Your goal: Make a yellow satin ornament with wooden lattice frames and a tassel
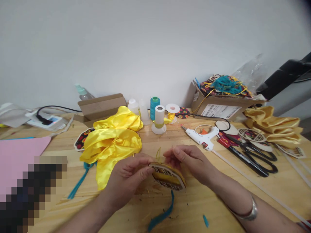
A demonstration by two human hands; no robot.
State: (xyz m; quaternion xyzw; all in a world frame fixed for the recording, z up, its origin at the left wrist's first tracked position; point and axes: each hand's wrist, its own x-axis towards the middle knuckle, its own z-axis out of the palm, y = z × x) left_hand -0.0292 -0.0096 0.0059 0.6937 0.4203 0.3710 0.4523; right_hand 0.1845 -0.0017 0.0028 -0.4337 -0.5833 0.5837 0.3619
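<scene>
Cardboard box (220, 111) heaped full, ornament (167, 178) in hand

Around the ornament's clock, teal thread (227, 84) and patterned fabric pile over the box's rim at one; a smaller carton (103, 110) stands at eleven, contents hidden. Rounded, with a pale cutwork border over yellow, the ornament is held above the table (80, 212), a thin yellow loop (158, 154) at twelve. The left hand (131, 173) pinches its edge; the right hand (191, 160) curls beside it, its grip unclear. Yellow satin (116, 142) lies at ten on pale wood, before a plain wall (145, 42).
</scene>
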